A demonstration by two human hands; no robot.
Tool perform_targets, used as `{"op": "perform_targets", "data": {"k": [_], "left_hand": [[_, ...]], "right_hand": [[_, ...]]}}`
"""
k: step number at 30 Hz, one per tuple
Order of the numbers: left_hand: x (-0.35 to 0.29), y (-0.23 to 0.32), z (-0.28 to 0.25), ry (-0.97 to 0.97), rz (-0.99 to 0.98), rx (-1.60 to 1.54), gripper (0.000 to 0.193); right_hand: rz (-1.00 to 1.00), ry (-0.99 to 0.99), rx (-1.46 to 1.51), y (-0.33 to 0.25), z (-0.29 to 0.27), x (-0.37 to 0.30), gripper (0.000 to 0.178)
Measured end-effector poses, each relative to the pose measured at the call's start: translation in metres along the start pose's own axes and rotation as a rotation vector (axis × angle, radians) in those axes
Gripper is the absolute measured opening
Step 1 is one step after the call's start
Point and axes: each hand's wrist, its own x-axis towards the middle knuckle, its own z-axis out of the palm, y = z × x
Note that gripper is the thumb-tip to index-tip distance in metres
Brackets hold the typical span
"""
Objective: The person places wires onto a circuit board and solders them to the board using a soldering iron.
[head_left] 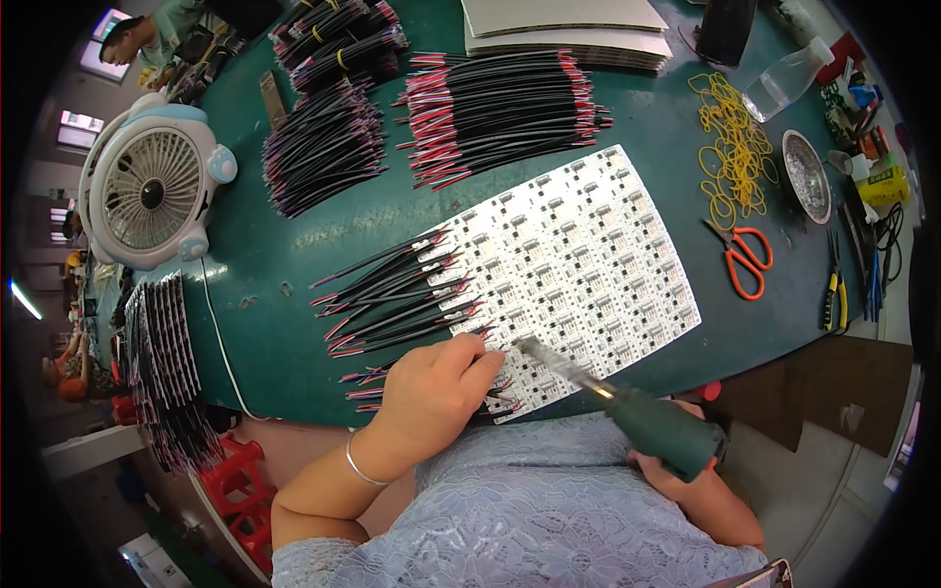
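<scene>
A white panel of small circuit boards [588, 245] lies tilted on the green table, with black-sleeved wires [392, 284] fanning out from its left edge. At the panel's lower left, my left hand [431, 397] is closed in a pinch on a wire; the fingers cover most of it, and coloured wire ends stick out behind the hand. My right hand [655, 473] grips the green handle of a soldering iron [667, 431], partly hidden behind it. The iron's tip points left at the panel, just right of my left fingertips.
Wire bundles [505, 113] and grey boards [569, 24] lie at the back. A fan [152, 191] stands left, near hanging wired strips [162, 343]. To the right are rubber bands [730, 147], orange-handled scissors [750, 263], a metal bowl [806, 176], pliers [834, 289] and a bottle [787, 80].
</scene>
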Motion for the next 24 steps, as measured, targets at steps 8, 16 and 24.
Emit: {"op": "perform_targets", "data": {"k": [8,16,24], "left_hand": [[-0.003,-0.005,-0.001,0.011,-0.004,-0.072,0.02],[-0.012,0.019,-0.007,0.075,-0.197,-0.295,0.025],[-0.018,0.008,0.01,0.039,-0.143,-0.261,0.022]], "right_hand": [[0.178,0.213,0.451,-0.006,0.008,-0.01,0.023],[0.205,0.195,0.477,0.009,0.013,-0.034,0.055],[0.247,0.178,0.567,-0.003,0.008,-0.033,0.031]]}}
